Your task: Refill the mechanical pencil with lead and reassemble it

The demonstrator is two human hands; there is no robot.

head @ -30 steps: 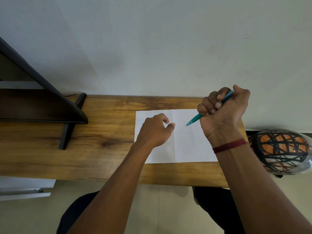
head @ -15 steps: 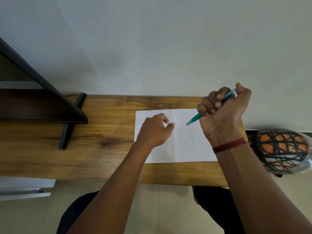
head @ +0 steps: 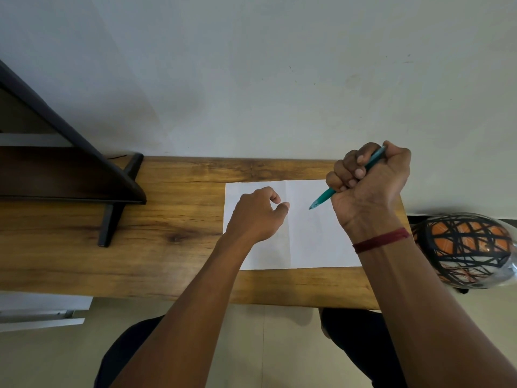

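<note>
Head view looks down along two bare forearms that reach forward from the bottom edge over a wooden table [head: 173, 233]. Nearest, the right forearm rises steeply from the lower right, a dark red thread band [head: 380, 240] around the wrist. The left forearm runs diagonally from the lower centre, its wrist crossing the near left corner of a white sheet of paper [head: 313, 239]. The left hand [head: 257, 214] rests knuckles-up on the sheet, fingers curled, thumb and forefinger tips pinched close; whether anything lies between them I cannot tell. Farther on, the right hand [head: 369, 180] is a closed fist around a teal mechanical pencil [head: 324, 196], thumb over its upper end, tip pointing down-left above the paper. A dark stand [head: 112, 208] sits at the table's far left.
</note>
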